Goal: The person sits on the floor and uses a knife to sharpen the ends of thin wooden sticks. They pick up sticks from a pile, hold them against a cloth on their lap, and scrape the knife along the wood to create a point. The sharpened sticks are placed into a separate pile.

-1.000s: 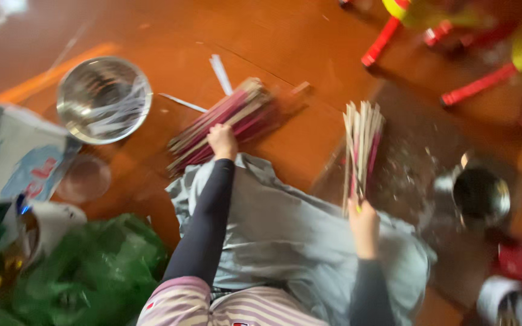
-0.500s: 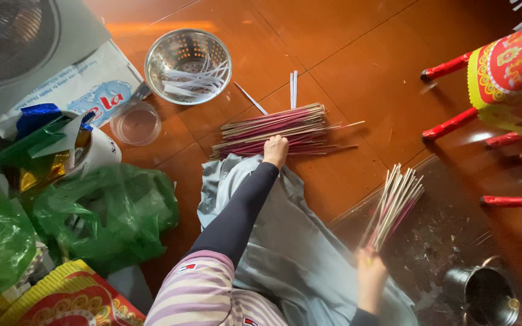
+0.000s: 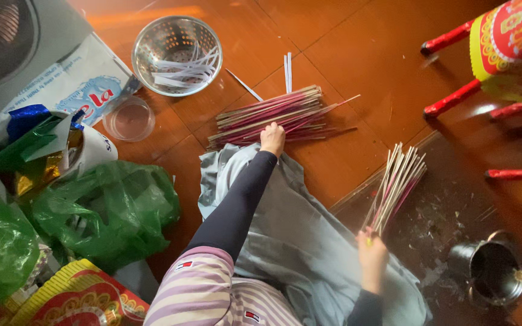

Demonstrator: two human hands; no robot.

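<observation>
Across the red-brown tiled floor (image 3: pixel 345 36), our left hand (image 3: pixel 272 139) has reached the pink incense-stick pile (image 3: pixel 273 115), fingers curled on it; our right hand (image 3: pixel 373 258) keeps gripping a fanned stick bundle (image 3: pixel 397 184).

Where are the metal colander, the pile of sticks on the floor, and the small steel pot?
Metal colander (image 3: pixel 177 55): head view, inner wall.
Pile of sticks (image 3: pixel 273 115): head view, middle of pile.
Steel pot (image 3: pixel 495 273): head view, dark inside.

Around you, a steel colander (image 3: pixel 177 54) held white paper strips (image 3: pixel 188 67); a clear plastic lid (image 3: pixel 129 118) lay nearby. Green plastic bags (image 3: pixel 101 208) crowded one side, and a small metal pot (image 3: pixel 494 274) stood beside red stool legs (image 3: pixel 454 98).
</observation>
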